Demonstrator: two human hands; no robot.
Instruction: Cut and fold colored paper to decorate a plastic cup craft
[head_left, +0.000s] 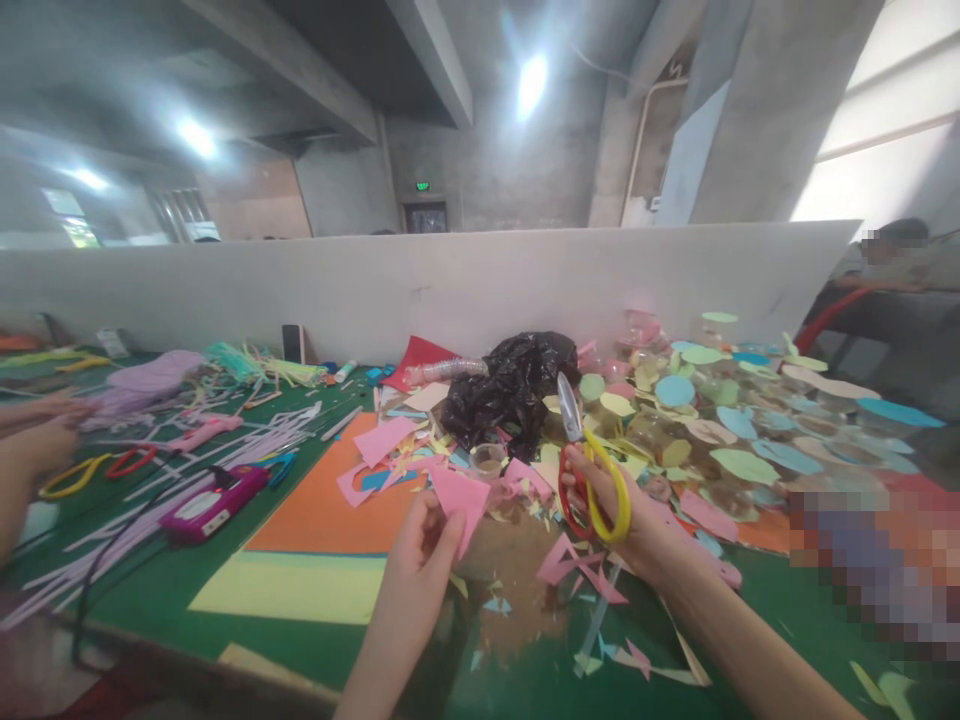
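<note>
At left, a magenta device [214,505] lies beside an orange sheet [322,515], which overlaps a pale yellow sheet [289,592], likely stacked to keep both flat and within reach. Just right of them, the left hand [426,548] pinches pink paper [463,500] between thumb and fingers, above the green table [450,650], probably by its lower edge so that the upper part stands clear of the fingertips. The piece looks flat, thin and plain, with straight edges and a pointed upper left corner. Further right, the right hand [611,500] has its fingers curled about the handles of scissors [572,420], 1 red and 1 yellow; the silver blades point up, nearly together, apparently to keep them off the paper. Beyond that hand, rounded paper pieces [675,390] in blue, green and cream crowd the right side.
</note>
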